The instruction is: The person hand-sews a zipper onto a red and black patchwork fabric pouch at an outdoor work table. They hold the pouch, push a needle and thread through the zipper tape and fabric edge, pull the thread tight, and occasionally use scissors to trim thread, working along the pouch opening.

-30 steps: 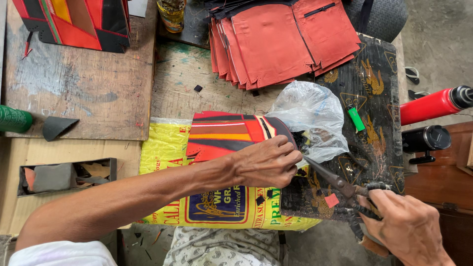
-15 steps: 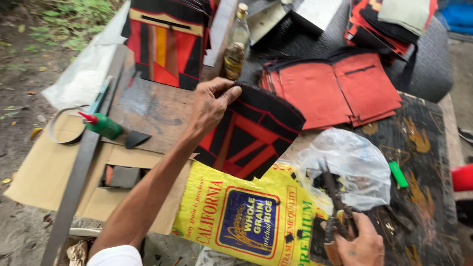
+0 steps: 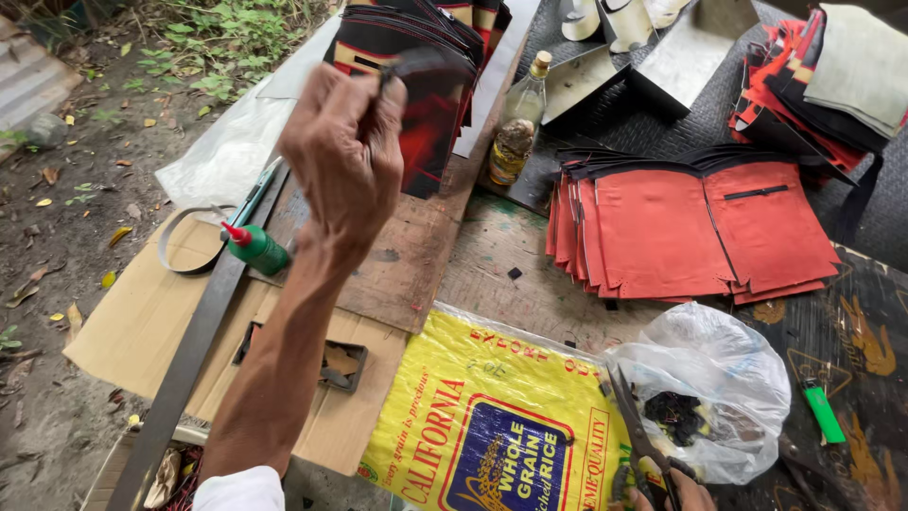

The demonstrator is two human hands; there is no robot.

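- The left hand (image 3: 345,156) reaches far forward, fingers curled around the near edge of a black-and-red printed piece (image 3: 426,90), which sits at the front of a stack of like pieces standing at the far end of the wooden board (image 3: 416,255); the pinch at the edge suits setting one sheet against the stack, though the palm side is hidden, so how firmly it grips is uncertain.
- The right hand (image 3: 686,494) shows only at the bottom edge, closed around the handles of scissors (image 3: 636,431); the blades point away over a yellow printed sack (image 3: 492,426), kept ready but out of the working reach.
- A clear plastic bag (image 3: 719,378) lies open just beside the scissors with dark offcuts inside; it seems placed to catch trimmings.
- Red cut pieces (image 3: 700,227) lie fanned flat to the right of the board, sorted apart from the printed ones.
- A green glue bottle (image 3: 253,248) lies near the left forearm; a small glass bottle (image 3: 518,132) stands upright between the two piles; a green lighter (image 3: 823,412) lies to the right of the bag.
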